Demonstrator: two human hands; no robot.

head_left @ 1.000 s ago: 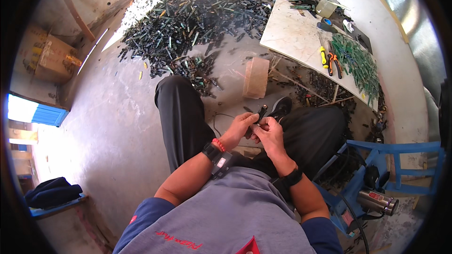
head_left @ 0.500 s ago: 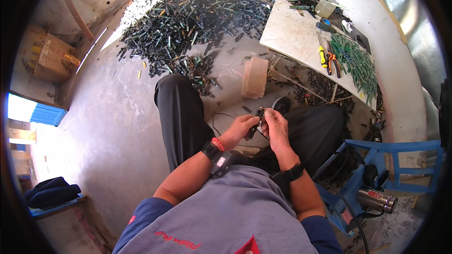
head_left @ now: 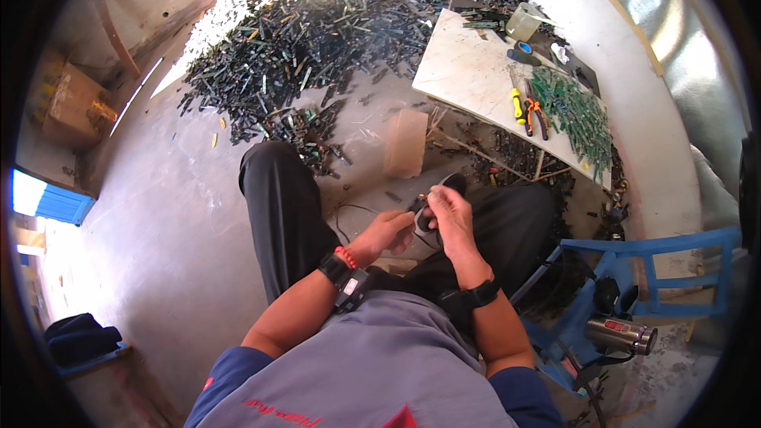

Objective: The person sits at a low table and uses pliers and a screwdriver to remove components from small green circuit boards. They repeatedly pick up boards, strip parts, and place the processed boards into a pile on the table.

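Both hands meet over my lap, close to my dark shoe [head_left: 454,182]. My left hand [head_left: 385,235] is closed, its thumb and fingertips on a small dark strip-like piece [head_left: 417,205], most of which the fingers hide. Right beside it, my right hand [head_left: 453,218] is curled in a pinch at the piece's upper end. What sits between its fingertips is too small to make out. A thin dark cable [head_left: 342,218] curves along the floor near my left hand.
A large heap of dark strips [head_left: 293,55] covers the floor ahead. At right, a pale board [head_left: 468,59] bears orange-handled pliers [head_left: 536,117], a yellow-handled tool [head_left: 518,105], green strips [head_left: 567,111] and a tub [head_left: 523,24]. A brick-like block [head_left: 406,143] stands before me; a blue chair [head_left: 658,250] and steel flask [head_left: 622,334] are at right.
My right hand has lifted a little from the left, and the dark piece shows less between them. The whole view has shifted slightly, moving the surroundings leftward.
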